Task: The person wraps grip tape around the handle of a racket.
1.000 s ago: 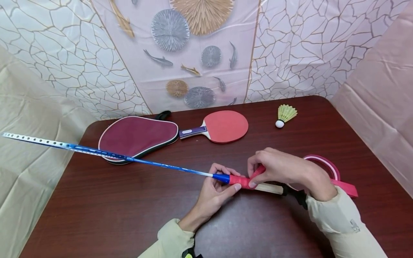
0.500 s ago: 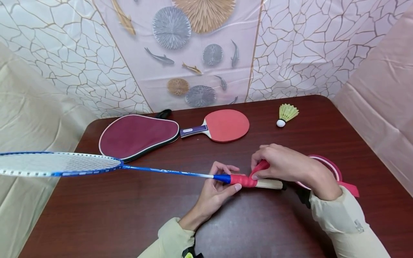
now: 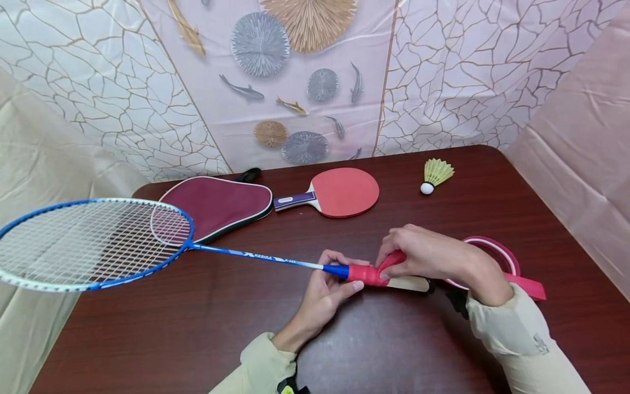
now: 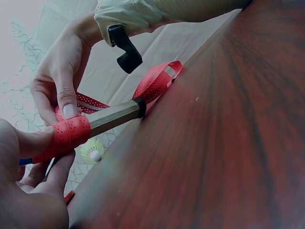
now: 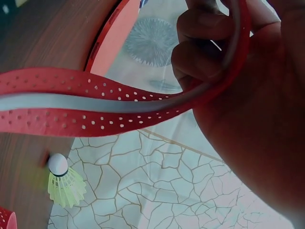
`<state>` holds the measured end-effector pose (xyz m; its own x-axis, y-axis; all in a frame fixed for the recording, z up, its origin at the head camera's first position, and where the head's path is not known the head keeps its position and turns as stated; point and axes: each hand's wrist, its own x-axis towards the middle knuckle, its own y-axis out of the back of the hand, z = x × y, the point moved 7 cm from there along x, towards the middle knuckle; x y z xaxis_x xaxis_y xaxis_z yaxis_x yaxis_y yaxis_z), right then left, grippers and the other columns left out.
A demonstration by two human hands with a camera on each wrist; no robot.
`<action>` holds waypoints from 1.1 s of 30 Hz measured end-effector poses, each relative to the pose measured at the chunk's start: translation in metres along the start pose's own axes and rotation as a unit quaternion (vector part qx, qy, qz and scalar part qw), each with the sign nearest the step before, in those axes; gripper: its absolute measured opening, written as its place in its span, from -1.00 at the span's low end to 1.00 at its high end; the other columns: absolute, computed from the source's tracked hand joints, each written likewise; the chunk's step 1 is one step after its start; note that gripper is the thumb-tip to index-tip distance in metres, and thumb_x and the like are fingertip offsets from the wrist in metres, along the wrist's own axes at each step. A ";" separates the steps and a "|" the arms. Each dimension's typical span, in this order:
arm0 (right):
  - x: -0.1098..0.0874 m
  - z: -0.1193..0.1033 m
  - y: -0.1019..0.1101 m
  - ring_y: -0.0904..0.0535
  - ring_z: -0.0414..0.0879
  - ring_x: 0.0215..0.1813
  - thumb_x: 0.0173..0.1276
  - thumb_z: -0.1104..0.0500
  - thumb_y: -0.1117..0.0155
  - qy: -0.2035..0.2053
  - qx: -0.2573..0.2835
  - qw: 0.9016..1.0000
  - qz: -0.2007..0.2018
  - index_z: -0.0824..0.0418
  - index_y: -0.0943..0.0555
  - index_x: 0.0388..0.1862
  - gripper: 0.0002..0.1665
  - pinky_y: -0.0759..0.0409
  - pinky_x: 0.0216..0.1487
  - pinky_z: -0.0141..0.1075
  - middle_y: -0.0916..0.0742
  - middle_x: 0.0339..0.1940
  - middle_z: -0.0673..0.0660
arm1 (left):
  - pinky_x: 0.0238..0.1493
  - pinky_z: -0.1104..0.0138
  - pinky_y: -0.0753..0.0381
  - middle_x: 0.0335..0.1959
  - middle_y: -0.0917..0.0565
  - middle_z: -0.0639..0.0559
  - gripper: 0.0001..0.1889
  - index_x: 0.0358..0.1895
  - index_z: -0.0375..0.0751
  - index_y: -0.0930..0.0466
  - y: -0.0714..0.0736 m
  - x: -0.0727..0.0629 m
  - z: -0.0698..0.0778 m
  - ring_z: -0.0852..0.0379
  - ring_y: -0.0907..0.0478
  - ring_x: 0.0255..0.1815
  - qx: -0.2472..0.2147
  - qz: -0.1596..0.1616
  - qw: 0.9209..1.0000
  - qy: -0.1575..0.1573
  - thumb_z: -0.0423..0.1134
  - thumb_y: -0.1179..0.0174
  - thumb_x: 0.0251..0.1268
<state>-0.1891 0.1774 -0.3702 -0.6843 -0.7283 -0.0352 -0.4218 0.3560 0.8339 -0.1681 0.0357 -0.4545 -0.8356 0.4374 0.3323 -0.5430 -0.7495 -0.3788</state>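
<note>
A blue and white badminton racket (image 3: 246,254) is held across the table, its strung head to the left. My left hand (image 3: 320,295) grips the handle near the blue cone between thumb and fingers. Red perforated grip tape (image 3: 364,274) covers the upper handle in overlapping turns; the lower part is bare wood (image 4: 114,118) with a black end. My right hand (image 3: 428,254) pinches the tape at the edge of the last turn. The loose tape strip (image 5: 105,105), with a pale centre stripe, runs out from the right hand in the right wrist view and loops beyond the right forearm.
Across the back of the table (image 3: 197,328) lie a maroon paddle case (image 3: 221,205), a red table tennis paddle (image 3: 345,192) and a yellow shuttlecock (image 3: 435,175). The loose tape's tail rests on the table at right. A patterned cloth (image 3: 443,82) hangs behind.
The racket has turned about its shaft: its head was edge-on and now shows its strings. Both hands stay at nearly the same place on the handle.
</note>
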 end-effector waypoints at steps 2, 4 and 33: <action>0.001 0.000 -0.002 -0.53 -0.27 -0.28 0.16 0.09 -0.54 -0.006 0.002 1.000 -0.004 -0.16 -0.75 -0.35 -0.86 -0.54 -0.25 -0.36 -0.65 -0.40 -0.28 | 0.17 0.30 -0.50 0.10 -0.54 -0.49 -0.60 0.00 -0.52 -0.12 0.000 0.000 -0.001 -0.24 -0.49 0.20 -0.007 -0.002 1.000 0.000 -0.62 -0.16 0.26; 0.002 0.001 -0.003 -0.52 -0.27 -0.32 0.13 0.04 -0.56 -0.018 0.007 1.000 -0.009 -0.17 -0.72 -0.40 -0.87 -0.53 -0.30 -0.37 -0.64 -0.42 -0.26 | 0.17 0.28 -0.50 0.10 -0.54 -0.49 -0.60 0.02 -0.53 -0.11 -0.001 -0.001 -0.001 -0.26 -0.49 0.20 -0.011 -0.008 1.000 0.000 -0.64 -0.14 0.26; 0.010 -0.003 -0.022 -0.36 -0.30 -0.62 -0.01 0.03 -0.63 -0.068 0.034 0.997 -0.035 -0.03 -0.48 -0.58 -0.59 -0.28 -0.62 -0.41 -0.49 -0.71 -0.19 | -0.09 0.13 -0.67 0.00 -0.63 -0.29 -0.50 -0.02 -0.28 -0.26 0.002 0.000 -0.006 -0.19 -0.62 -0.04 0.047 0.007 0.999 0.027 -0.56 -0.37 0.10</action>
<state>-0.1846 0.1607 -0.3874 -0.7238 -0.6689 -0.1693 -0.5074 0.3498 0.7875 -0.1701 0.0371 -0.4603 -0.8474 0.4508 0.2805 -0.5234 -0.7978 -0.2992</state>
